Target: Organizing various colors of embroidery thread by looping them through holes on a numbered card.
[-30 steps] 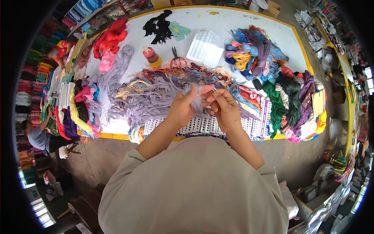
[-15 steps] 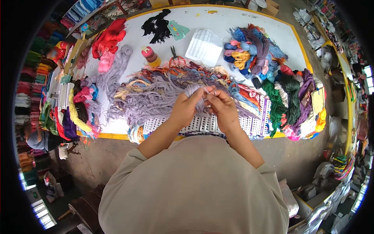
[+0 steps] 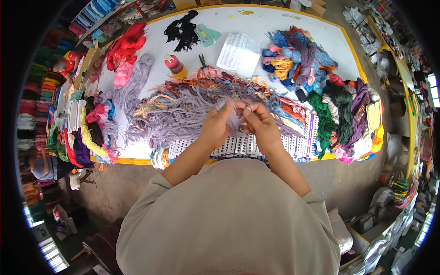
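Observation:
Over the near middle of the table, my left hand [image 3: 217, 124] is closed on a bundle of pale lilac thread [image 3: 233, 120]. My right hand [image 3: 262, 123] is beside it, thumb and fingers pinched together on strands at the bundle's right side. Under and behind both hands spreads a thick heap of lilac thread [image 3: 174, 112], with orange, blue and cream strands along its far side. White cards with rows of holes [image 3: 233, 145] line the table's near edge below my hands, with threads lying over them.
Beyond the heap are scissors [image 3: 202, 61], a red-and-yellow thread cone [image 3: 175, 66], a printed sheet [image 3: 238, 54] and black thread [image 3: 182, 31]. Mixed skeins [image 3: 298, 59] lie at far right, green skeins [image 3: 320, 118] nearer, red ones [image 3: 124, 48] at left. Another person [image 3: 43, 165] is at far left.
My fingers have shifted slightly on the lilac thread, and the bundle now hangs looser between my hands. The rest of the table looks the same.

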Demonstrator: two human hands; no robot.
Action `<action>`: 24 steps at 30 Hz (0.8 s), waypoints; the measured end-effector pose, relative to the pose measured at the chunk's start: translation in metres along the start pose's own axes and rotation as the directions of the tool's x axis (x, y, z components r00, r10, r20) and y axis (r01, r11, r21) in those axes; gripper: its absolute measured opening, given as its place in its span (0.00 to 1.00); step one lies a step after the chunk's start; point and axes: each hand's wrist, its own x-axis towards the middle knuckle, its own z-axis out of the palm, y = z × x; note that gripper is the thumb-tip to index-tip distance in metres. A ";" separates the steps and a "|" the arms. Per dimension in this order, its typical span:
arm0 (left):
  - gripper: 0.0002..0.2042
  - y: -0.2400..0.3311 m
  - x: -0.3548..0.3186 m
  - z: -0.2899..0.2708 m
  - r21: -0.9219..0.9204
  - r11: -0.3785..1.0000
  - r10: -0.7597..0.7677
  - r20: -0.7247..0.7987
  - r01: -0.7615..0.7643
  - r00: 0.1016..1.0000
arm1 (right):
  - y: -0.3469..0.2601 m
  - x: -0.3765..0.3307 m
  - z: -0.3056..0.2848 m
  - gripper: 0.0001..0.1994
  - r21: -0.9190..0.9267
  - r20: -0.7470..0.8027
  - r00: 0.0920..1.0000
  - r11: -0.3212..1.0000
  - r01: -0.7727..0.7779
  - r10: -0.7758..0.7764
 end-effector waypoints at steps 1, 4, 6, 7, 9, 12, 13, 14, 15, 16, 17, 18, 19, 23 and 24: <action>0.24 -0.002 0.001 -0.004 -0.106 0.994 -0.016 0.012 0.018 1.000 | -0.001 0.000 -0.001 0.04 0.140 -0.009 0.998 0.989 -0.054 0.056; 0.24 0.004 -0.003 -0.001 -0.113 0.993 -0.015 0.060 0.022 0.998 | -0.003 0.001 -0.001 0.04 0.211 -0.016 0.999 0.977 -0.044 0.048; 0.23 0.007 -0.003 0.005 -0.013 1.000 -0.017 0.040 0.018 0.999 | -0.004 0.002 0.002 0.04 0.122 -0.021 0.999 0.992 -0.037 0.040; 0.22 0.008 -0.002 0.009 0.088 0.996 -0.015 0.019 0.013 1.000 | -0.004 0.002 0.003 0.04 0.031 -0.024 0.999 0.999 -0.031 0.032; 0.21 0.015 -0.005 0.017 0.260 0.966 -0.004 0.012 0.001 1.000 | -0.003 0.002 0.002 0.04 0.015 -0.016 1.000 1.000 -0.017 0.018; 0.19 0.021 -0.006 0.024 0.472 0.881 0.030 0.009 -0.031 1.000 | 0.001 0.005 -0.001 0.04 0.016 -0.010 1.000 1.000 -0.008 0.008; 0.19 0.021 -0.006 0.024 0.519 0.853 0.054 0.009 -0.050 0.999 | 0.001 0.006 -0.002 0.03 0.035 -0.011 1.000 0.999 -0.013 0.014; 0.19 0.018 -0.004 0.021 0.519 0.854 0.053 0.009 -0.050 0.999 | 0.002 0.006 -0.001 0.03 0.035 -0.012 1.000 0.999 -0.013 0.014; 0.19 0.013 -0.001 0.015 0.515 0.848 0.113 0.052 -0.123 0.992 | 0.001 0.006 0.001 0.03 0.080 -0.048 0.998 0.996 -0.033 0.036; 0.19 0.009 0.001 0.010 0.508 0.839 0.173 0.094 -0.196 0.980 | 0.000 0.006 0.003 0.02 0.126 -0.083 0.995 0.991 -0.050 0.061; 0.19 0.005 0.002 0.006 0.508 0.839 0.173 0.092 -0.196 0.981 | -0.002 0.006 0.004 0.02 0.125 -0.082 0.995 0.991 -0.052 0.062; 0.19 0.003 0.003 0.003 0.475 0.860 0.163 0.094 -0.188 0.982 | -0.004 0.006 0.005 0.02 0.212 -0.070 0.995 0.975 -0.062 0.078; 0.19 0.000 0.004 -0.001 0.441 0.879 0.153 0.097 -0.180 0.983 | -0.005 0.006 0.005 0.02 0.297 -0.056 0.994 0.952 -0.073 0.093; 0.19 -0.002 0.004 -0.015 -0.099 0.989 -0.105 0.070 0.112 0.992 | -0.002 0.008 -0.005 0.03 0.322 -0.021 0.998 0.945 -0.054 0.065; 0.19 0.005 0.004 -0.005 -0.100 0.992 -0.075 0.079 0.083 0.994 | -0.004 0.007 -0.002 0.03 0.210 -0.041 0.997 0.976 -0.059 0.069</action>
